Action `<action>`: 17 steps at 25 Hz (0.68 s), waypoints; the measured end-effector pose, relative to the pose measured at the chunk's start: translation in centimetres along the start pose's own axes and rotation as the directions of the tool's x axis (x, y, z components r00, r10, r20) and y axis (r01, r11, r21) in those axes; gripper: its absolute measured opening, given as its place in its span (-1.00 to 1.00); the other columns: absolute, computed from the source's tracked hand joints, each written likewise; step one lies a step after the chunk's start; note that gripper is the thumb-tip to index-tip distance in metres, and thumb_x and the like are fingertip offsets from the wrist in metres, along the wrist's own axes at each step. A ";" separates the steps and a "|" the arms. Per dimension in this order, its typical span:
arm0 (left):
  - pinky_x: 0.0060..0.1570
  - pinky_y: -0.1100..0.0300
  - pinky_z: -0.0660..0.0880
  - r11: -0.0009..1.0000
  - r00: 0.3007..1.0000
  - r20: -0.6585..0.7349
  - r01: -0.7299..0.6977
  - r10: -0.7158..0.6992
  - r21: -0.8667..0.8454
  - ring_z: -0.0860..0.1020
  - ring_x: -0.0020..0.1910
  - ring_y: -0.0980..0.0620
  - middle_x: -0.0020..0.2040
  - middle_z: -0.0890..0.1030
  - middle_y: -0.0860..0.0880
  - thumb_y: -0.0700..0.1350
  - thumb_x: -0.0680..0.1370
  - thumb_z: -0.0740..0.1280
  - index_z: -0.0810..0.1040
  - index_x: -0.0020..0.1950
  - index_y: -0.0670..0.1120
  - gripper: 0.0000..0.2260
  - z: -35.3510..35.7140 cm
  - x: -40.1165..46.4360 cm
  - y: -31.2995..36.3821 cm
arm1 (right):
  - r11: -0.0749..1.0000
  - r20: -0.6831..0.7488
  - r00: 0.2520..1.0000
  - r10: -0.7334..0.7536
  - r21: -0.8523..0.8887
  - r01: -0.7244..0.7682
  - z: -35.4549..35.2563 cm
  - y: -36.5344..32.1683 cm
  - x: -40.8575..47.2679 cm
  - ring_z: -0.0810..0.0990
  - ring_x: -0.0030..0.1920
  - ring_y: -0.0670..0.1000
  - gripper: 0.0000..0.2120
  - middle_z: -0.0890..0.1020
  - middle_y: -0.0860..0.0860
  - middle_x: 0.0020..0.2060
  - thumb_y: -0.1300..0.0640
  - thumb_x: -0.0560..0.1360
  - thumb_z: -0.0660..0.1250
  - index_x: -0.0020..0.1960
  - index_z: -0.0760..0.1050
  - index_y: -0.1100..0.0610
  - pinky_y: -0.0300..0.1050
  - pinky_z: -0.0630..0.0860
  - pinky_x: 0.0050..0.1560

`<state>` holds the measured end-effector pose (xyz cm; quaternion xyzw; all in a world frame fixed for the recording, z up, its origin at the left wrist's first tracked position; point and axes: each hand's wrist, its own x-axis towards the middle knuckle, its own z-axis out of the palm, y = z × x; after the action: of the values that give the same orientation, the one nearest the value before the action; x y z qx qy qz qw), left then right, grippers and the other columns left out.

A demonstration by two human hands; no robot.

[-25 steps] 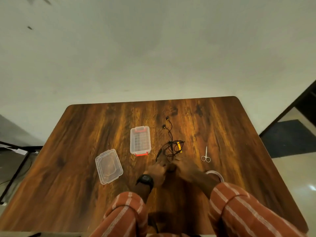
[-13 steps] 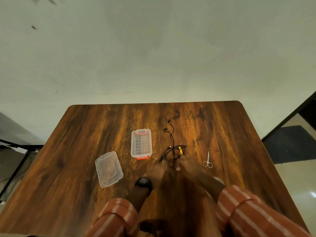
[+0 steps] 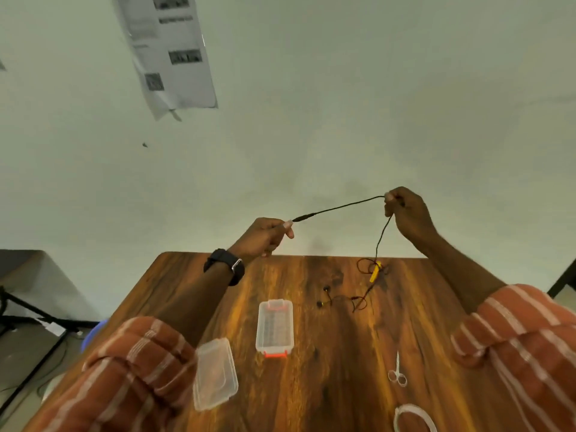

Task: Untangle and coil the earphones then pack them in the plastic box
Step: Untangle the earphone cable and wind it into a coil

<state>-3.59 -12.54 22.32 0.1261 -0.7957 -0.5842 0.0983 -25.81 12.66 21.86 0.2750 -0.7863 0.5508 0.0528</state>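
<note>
Black earphones (image 3: 338, 208) are stretched in the air between both hands. My left hand (image 3: 263, 236) pinches the plug end. My right hand (image 3: 406, 213) pinches the cable higher up; from it the wire drops to the wooden table (image 3: 336, 385). A yellow clip (image 3: 375, 271) sits in a tangle of loops there, and the two earbuds (image 3: 323, 296) lie on the wood. The clear plastic box (image 3: 274, 327) with orange latches stands open near the table's middle. Its clear lid (image 3: 214, 373) lies to the left, by my left sleeve.
Small scissors (image 3: 397, 371) lie at the right front of the table. A roll of clear tape (image 3: 413, 419) sits at the bottom edge. A printed sheet (image 3: 170, 51) hangs on the pale wall. Dark furniture legs (image 3: 28, 313) stand on the floor to the left.
Both hands rose from the table and moved apart, lifting the plug end and pulling the cable taut. The head view tilted up, showing more wall.
</note>
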 end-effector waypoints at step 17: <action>0.04 0.01 0.46 0.961 0.946 -0.315 -0.011 -0.080 -0.275 0.65 -0.10 -0.06 -0.04 0.69 -0.07 0.07 0.65 0.18 0.51 0.22 -0.12 -0.69 2.8 -2.9 9.8 | 0.541 0.464 0.882 0.084 0.722 -0.432 1.7 -19.1 1.3 0.70 -0.38 0.12 -0.68 0.67 0.14 -0.36 0.14 0.68 0.07 -0.19 0.43 0.18 0.00 0.69 -0.27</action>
<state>-2.49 -6.31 30.84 0.2194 -0.6781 -0.6614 0.2336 -17.14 6.01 37.65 0.2463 -0.4745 0.7850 -0.3131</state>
